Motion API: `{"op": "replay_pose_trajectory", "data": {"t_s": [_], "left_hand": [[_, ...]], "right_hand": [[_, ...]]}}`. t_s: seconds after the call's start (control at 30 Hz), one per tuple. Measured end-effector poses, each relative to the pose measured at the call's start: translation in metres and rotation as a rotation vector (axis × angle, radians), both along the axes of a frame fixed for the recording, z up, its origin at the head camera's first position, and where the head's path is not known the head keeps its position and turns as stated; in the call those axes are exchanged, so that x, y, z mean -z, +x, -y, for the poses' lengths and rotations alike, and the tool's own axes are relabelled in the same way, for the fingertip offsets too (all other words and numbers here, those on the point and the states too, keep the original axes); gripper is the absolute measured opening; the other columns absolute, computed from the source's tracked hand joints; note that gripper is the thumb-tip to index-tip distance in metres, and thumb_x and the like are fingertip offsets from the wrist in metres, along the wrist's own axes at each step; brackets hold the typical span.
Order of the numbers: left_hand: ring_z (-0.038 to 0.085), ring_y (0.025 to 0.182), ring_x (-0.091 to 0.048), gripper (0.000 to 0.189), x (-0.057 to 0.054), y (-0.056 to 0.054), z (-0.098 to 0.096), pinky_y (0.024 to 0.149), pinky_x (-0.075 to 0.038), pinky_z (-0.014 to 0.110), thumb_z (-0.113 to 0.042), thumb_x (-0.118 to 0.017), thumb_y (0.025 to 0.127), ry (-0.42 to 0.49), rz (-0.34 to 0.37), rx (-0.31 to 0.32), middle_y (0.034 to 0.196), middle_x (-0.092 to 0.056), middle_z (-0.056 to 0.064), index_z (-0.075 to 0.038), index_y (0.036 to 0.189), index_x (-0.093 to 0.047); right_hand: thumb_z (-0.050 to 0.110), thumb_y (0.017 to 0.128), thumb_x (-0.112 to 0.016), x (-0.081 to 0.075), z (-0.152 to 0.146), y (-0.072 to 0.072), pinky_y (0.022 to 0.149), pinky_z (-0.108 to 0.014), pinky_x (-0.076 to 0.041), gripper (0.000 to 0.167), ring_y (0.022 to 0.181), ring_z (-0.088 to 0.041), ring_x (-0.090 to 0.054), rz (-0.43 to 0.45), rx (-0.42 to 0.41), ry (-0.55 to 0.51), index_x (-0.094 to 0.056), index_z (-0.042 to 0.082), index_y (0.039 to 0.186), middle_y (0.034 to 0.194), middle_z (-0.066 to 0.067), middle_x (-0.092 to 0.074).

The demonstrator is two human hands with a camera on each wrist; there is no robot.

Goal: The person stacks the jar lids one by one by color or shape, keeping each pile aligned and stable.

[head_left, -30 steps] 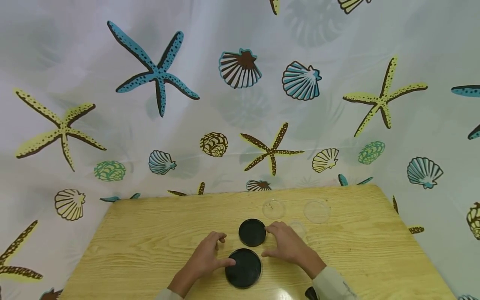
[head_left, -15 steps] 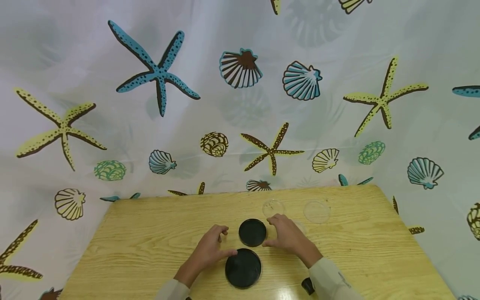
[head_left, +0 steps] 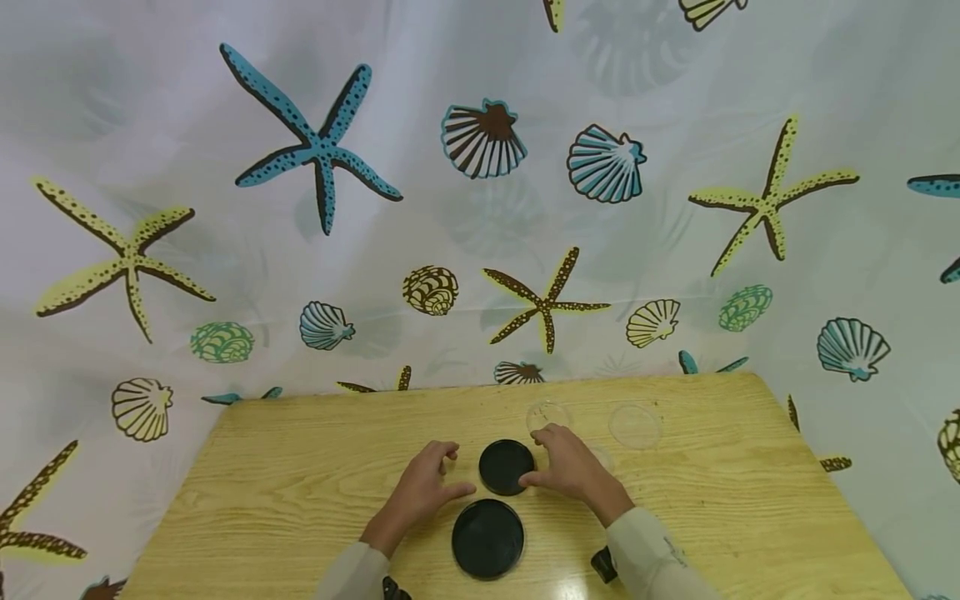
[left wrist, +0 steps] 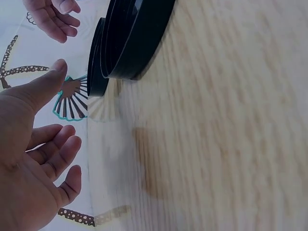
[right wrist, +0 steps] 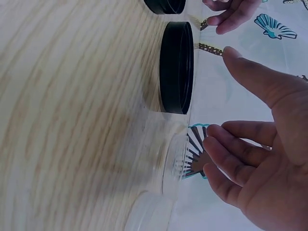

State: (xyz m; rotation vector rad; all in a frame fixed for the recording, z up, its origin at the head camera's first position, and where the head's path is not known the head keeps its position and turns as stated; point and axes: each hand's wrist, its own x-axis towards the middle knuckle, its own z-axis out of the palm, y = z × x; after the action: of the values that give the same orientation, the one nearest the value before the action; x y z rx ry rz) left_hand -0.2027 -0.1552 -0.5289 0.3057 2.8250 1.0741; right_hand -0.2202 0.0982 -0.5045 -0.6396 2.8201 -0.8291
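Two shallow black round dishes with raised rims lie on the wooden table, the smaller dish [head_left: 495,467] behind the larger dish [head_left: 487,542]. My left hand [head_left: 422,487] hovers left of them, thumb extended toward the gap between the two and fingers loosely bent, holding nothing. On the other side, my right hand [head_left: 572,468] has its thumb tip overlapping the smaller dish's right edge in the head view. In the right wrist view that hand [right wrist: 269,159] hangs above the smaller dish [right wrist: 174,67] with nothing in its grasp.
Behind the right hand lie two clear round dishes [head_left: 635,426], and a third clear dish [head_left: 602,456] is partly hidden by that hand. The wooden table [head_left: 300,467] ends at a white curtain [head_left: 375,250] printed with starfish and shells.
My left hand has moved up and away from the larger dish, toward the smaller one. The right hand has shifted slightly up and left. The dishes stay where they were.
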Motion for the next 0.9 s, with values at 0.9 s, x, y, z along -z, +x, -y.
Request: {"op": "replay_pose_trajectory", "data": {"t_s": [0.9], "left_hand": [[0.019,0.085,-0.050,0.064,0.011,-0.017,-0.021,0.071,-0.044,0.035,-0.027,-0.079,0.078,0.003,0.005,0.060,0.113,-0.057,0.013,0.002,0.128,-0.051]], "right_hand": [[0.040,0.073,-0.081,0.022,0.006,-0.010,0.088,-0.045,-0.049,0.074,0.106,-0.031,-0.058,0.087,0.001,0.043,-0.055,-0.004,0.126,0.116,-0.016,-0.059]]}}
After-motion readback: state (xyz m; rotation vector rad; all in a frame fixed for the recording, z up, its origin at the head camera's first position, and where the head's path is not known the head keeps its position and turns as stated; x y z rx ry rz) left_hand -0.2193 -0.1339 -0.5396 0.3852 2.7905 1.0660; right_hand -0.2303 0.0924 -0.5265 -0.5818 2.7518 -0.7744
